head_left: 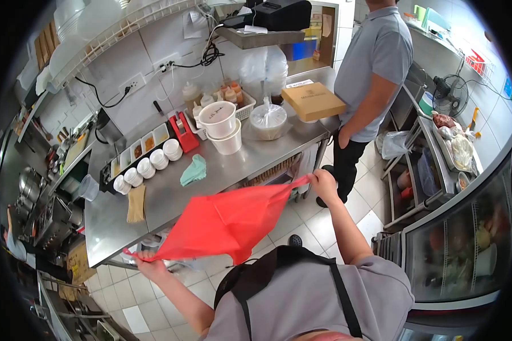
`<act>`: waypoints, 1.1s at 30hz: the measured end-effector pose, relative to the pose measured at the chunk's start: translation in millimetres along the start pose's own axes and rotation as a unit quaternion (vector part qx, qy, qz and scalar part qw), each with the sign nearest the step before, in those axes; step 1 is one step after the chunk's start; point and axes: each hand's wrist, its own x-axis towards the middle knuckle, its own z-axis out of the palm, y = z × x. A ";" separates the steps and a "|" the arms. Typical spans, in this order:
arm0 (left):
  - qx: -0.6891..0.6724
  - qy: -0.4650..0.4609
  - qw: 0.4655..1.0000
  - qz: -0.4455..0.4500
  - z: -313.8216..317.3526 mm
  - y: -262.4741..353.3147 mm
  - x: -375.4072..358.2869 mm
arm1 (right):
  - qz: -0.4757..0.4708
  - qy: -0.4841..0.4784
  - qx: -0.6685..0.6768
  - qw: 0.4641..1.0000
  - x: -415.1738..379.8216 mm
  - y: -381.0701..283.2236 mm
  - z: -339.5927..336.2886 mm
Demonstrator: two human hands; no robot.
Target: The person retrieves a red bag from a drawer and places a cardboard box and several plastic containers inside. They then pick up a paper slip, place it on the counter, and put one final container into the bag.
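A red plastic bag point(224, 219) is stretched out between my two hands, in front of the steel counter's edge. My left hand point(150, 265) is closed on one twisted end of it, low on the left. The other end is pinched in my right hand point(323, 186), raised higher on the right. On the counter beyond the bag stand two stacked white tubs point(222, 126), a knotted clear bag point(268, 120) over a round container, and a flat brown cardboard box point(313, 101). A green cloth point(194, 170) lies nearer the edge.
The steel counter point(111, 227) also bears several stacks of white lids point(146, 168), a red tape dispenser point(184, 132), sauce bottles point(233, 91) and a tan cloth point(136, 204). Another person point(375, 68) stands at its right end. A glass-door fridge point(461, 250) is on my right.
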 end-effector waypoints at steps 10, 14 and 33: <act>0.543 -0.400 0.732 0.094 116.9 -139.1 -132.9 | -0.259 -0.138 0.282 0.913 -37.3 -153.7 32.9; 0.458 -0.512 0.726 -0.043 136.0 -132.2 -166.0 | -0.218 -0.328 0.094 0.914 -57.1 -133.5 105.5; 0.819 -0.285 0.482 0.126 -13.1 -112.8 -84.2 | -0.276 -0.298 0.287 0.867 -46.4 -142.7 52.6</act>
